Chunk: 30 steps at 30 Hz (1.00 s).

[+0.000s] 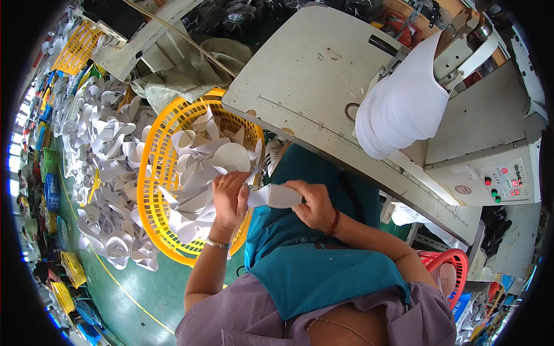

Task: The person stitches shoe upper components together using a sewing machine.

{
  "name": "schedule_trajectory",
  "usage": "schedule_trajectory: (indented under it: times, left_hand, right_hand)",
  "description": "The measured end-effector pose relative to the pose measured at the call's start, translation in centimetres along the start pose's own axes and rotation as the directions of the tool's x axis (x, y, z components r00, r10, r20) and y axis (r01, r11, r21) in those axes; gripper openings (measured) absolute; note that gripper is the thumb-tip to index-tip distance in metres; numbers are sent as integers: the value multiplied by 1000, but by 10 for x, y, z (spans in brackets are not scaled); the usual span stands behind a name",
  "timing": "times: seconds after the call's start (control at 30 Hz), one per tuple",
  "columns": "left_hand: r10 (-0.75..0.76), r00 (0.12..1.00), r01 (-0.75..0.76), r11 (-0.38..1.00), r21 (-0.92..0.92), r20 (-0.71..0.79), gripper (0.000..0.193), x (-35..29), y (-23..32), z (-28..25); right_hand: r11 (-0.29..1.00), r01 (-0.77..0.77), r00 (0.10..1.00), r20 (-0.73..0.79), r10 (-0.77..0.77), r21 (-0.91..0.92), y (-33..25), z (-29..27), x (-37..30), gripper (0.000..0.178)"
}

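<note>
Green factory floor (153,288), yellow basket (142,190), pale machine table (311,57).
Item: one white piece (284,196), held just off the basket's right rim, short of the table's near edge. Remotely, I log its long axis running roughly left to right, between the hands: left hand (229,199) pinching its narrow end, right hand (313,205) gripping the broad end; neither hand nearer.

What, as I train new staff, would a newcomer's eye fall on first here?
Likely the yellow basket, left of centre, heaped with curled white pieces, then the similar pile on the floor further left. The fanned white stack at upper right stands out, as does the white piece in the right hand, mid-picture.
</note>
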<state>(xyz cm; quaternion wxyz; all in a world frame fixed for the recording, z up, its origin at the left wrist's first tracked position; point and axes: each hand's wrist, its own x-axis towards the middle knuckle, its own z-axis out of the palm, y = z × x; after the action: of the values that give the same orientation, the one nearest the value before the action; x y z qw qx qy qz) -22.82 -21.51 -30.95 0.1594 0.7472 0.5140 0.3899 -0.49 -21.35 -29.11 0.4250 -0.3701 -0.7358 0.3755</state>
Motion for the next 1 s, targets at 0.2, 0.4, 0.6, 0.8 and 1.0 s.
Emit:
schedule_trajectory:
  times: [0.2, 0.4, 0.6, 0.8, 1.0]
  left_hand:
    - [-460, 875, 470, 881, 44, -150, 14, -39, -102, 7]
    - [-117, 992, 128, 938, 321, -51, 23, 18, -30, 2]
    - [79, 932, 229, 629, -743, 354, 35, 100, 110, -29]
    - [248, 857, 298, 478, -826, 452, 47, 135, 169, -21]
    - [673, 729, -603, 717, -349, 122, 42, 183, 197, -22]
  right_hand:
    - [998, -5, 987, -160, 15, 66, -40, -50, 0, 22]
    - [940, -133, 989, -24, 148, 314, -57, -66, 2, 19]
    - [866, -111, 988, -36, 147, 488, -72, -88, 22, 26]
    - [887, -91, 970, -160, 181, 452, -118, -116, 28, 40]
    - [840, 14, 945, -281, 166, 542, -134, -148, 36, 47]
